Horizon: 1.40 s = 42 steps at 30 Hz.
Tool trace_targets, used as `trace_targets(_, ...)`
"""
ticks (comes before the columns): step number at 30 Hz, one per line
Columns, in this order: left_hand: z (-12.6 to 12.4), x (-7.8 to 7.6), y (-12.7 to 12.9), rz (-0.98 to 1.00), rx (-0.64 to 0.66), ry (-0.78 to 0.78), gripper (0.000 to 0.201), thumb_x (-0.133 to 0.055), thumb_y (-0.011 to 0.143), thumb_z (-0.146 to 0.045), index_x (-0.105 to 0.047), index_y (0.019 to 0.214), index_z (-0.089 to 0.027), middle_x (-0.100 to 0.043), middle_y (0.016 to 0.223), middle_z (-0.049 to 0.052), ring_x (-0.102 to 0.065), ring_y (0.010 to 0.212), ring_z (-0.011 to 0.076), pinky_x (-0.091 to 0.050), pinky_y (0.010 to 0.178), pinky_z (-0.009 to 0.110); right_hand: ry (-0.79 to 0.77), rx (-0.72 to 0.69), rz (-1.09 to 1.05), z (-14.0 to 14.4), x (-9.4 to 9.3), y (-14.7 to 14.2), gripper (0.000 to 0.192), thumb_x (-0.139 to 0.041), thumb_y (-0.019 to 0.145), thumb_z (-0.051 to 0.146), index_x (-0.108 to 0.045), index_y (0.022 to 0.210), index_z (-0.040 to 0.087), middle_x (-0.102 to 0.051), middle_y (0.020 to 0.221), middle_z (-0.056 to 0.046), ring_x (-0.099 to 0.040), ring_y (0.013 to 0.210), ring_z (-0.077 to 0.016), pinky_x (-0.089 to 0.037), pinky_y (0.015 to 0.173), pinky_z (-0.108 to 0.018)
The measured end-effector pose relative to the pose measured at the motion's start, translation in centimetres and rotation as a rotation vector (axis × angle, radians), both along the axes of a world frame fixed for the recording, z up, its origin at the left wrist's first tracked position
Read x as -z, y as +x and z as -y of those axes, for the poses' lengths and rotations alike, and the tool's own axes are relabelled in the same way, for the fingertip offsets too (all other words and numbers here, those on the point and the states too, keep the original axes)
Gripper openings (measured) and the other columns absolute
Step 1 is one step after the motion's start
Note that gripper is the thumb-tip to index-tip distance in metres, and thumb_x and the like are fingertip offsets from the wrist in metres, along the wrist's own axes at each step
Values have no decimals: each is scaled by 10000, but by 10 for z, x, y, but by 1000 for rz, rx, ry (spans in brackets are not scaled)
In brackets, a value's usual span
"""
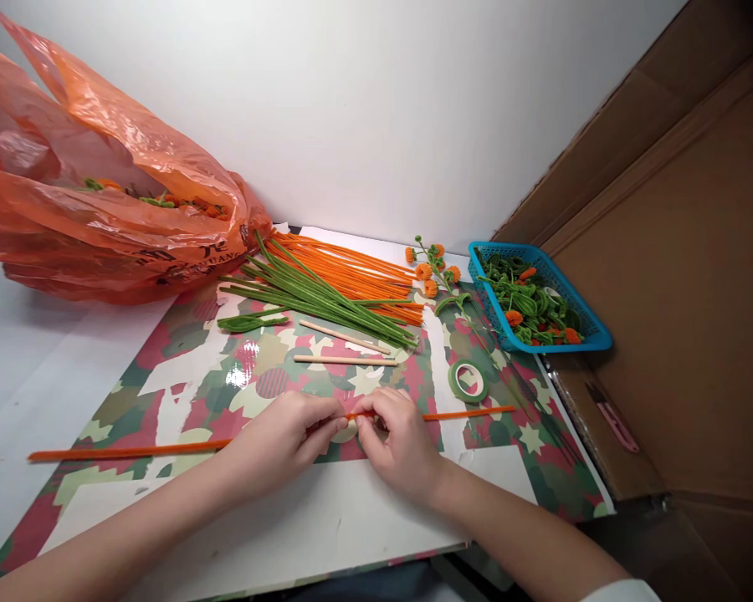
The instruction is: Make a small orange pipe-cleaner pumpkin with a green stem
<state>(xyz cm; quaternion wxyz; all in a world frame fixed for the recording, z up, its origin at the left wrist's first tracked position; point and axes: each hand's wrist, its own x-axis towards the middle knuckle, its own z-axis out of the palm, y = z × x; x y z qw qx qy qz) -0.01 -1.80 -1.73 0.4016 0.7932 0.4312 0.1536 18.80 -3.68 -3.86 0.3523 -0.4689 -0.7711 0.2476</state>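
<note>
An orange pipe cleaner (131, 451) stretches sideways across the near part of the patterned sheet, passing through both of my hands. My left hand (292, 431) pinches it near the middle, thumb against the fingers. Close beside it, my right hand (396, 435) also pinches the pipe cleaner, its fingers curled. Only a short orange stretch shows between the fingertips; the rest there is hidden by my fingers. Two thin wooden sticks (345, 361) lie just beyond my hands. To the right of my right hand is a roll of green tape (468, 382).
Bundles of green pipe cleaners (326, 297) and orange pipe cleaners (351, 266) lie farther back. An orange plastic bag (119, 226) stands at left. A made flower stem (437, 269) lies near a blue basket (593, 334) of green and orange pieces. A pink cutter (615, 422) rests on cardboard at right.
</note>
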Motion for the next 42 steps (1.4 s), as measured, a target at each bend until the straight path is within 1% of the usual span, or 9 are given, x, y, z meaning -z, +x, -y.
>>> trace_targets(6,-3,-8,-5,46,-28,-297,388,-469,915,-413,-548,626,-167,-524,555,-27,-388,510,97,-259,487,219,203,-46,67,0,1,0,107,-485,847,107,-559,824,182,-627,716,0,-523,663,-141,-295,656,-288)
trace_targets(10,-5,-7,-8,135,-13,-471,323,-545,883,-420,-588,696,-159,-564,576,-29,-385,520,95,-265,486,212,320,-67,98,0,3,1,107,-479,853,102,-551,837,180,-638,734,-11,-510,666,-149,-271,649,-300)
trace_targets(16,-6,-8,-8,177,-4,-555,327,-552,879,-439,-595,729,-153,-565,573,-31,-354,496,85,-260,471,205,330,-83,94,0,1,2,104,-482,873,112,-559,860,180,-648,747,-12,-515,675,-149,-262,650,-305)
trace_targets(19,-5,-8,-7,104,-21,-407,382,-490,908,-460,-609,714,-153,-569,578,-17,-394,506,94,-281,474,206,208,-79,68,0,-4,3,106,-476,877,144,-572,852,182,-646,749,-6,-529,684,-143,-280,665,-302)
trace_targets(22,-3,-6,-5,32,15,-111,382,-408,943,-379,-631,721,-161,-592,587,-3,-446,511,103,-313,489,209,113,-82,44,0,-7,3,83,-513,878,209,-591,869,182,-665,779,-9,-565,717,-144,-307,689,-301)
trace_targets(26,-2,1,-6,3,93,228,353,-366,968,-288,-646,782,-180,-631,610,-2,-513,514,108,-346,498,208,106,-62,50,-1,-7,4,143,-514,928,213,-592,809,193,-675,747,-4,-573,705,-142,-310,684,-301)
trace_targets(30,-4,6,-12,-23,92,408,288,-412,977,-305,-652,863,-194,-680,678,4,-588,540,116,-382,494,203,109,-49,52,-3,-7,8,154,-502,942,203,-594,819,196,-667,743,-10,-566,700,-149,-317,682,-303)
trace_targets(34,-9,4,-20,-34,22,591,250,-425,982,-265,-656,931,-186,-686,723,4,-608,575,118,-401,513,200,62,6,14,-7,-10,15,158,-495,949,204,-575,812,199,-651,716,-3,-548,686,-150,-334,703,-309)
trace_targets(42,-14,0,-24,-68,43,811,246,-431,993,-239,-648,888,-193,-672,693,-11,-610,586,110,-424,537,205,-25,34,4,-10,-11,19,155,-491,942,191,-548,798,206,-635,670,9,-549,675,-154,-346,715,-317)
